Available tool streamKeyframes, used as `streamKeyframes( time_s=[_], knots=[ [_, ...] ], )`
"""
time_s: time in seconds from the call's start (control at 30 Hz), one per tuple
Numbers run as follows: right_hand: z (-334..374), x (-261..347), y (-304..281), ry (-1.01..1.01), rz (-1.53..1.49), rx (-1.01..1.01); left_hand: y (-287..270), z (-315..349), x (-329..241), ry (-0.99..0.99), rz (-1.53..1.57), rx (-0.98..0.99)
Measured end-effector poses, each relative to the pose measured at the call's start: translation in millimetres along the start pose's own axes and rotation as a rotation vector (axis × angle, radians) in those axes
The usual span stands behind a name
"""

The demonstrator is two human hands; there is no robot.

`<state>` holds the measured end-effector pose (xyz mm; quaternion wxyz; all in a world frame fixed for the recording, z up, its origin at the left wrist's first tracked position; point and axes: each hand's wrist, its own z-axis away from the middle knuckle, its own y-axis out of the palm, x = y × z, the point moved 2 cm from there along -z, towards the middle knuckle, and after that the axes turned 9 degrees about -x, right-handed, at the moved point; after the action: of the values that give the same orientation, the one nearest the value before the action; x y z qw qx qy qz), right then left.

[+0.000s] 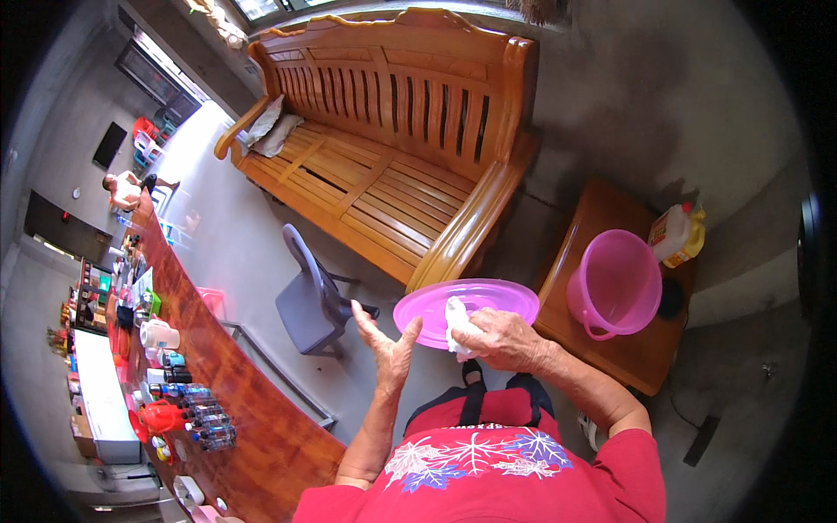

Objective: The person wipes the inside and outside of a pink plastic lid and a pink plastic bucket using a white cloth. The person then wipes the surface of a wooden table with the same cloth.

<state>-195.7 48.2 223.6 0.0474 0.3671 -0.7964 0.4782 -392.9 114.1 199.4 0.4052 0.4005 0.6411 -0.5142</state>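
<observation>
A round pink plastic lid [506, 301] is in front of me at waist height. My right hand [506, 338] is closed on a crumpled white cloth [456, 324], which lies against the lid's near side. By the lid's left edge is my left hand [386, 356], its thumb and fingers spread apart. The thumb tip overlaps the rim, but I cannot tell whether it touches. What bears the lid's weight is hidden.
A pink bucket [617, 283] and plastic jugs [678, 234] stand on a low wooden table [558, 305] at right. Ahead is a wooden bench [375, 174], with a grey chair [309, 301] nearer. A long reddish counter [253, 392] holding bottles [209, 418] curves along the left; a person [125, 190] sits far off.
</observation>
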Motion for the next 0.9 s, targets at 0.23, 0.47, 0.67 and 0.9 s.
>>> streamKeyframes(
  time_s=[0.23,0.47,0.67,0.9],
  knots=[
    [-28,-5,-34,-0.083,-0.138,0.171,-5,-11,-64,0.645,-0.416,0.807],
    [-42,-53,-58,0.18,-0.738,-0.416,17,-9,-56,0.369,-0.084,0.851],
    [-38,-54,-41,0.406,-0.38,-0.835,27,3,-14,-0.405,0.507,0.549],
    [-46,33,28,0.167,-0.015,-0.526,32,14,-5,-0.361,0.766,0.451]
  ],
)
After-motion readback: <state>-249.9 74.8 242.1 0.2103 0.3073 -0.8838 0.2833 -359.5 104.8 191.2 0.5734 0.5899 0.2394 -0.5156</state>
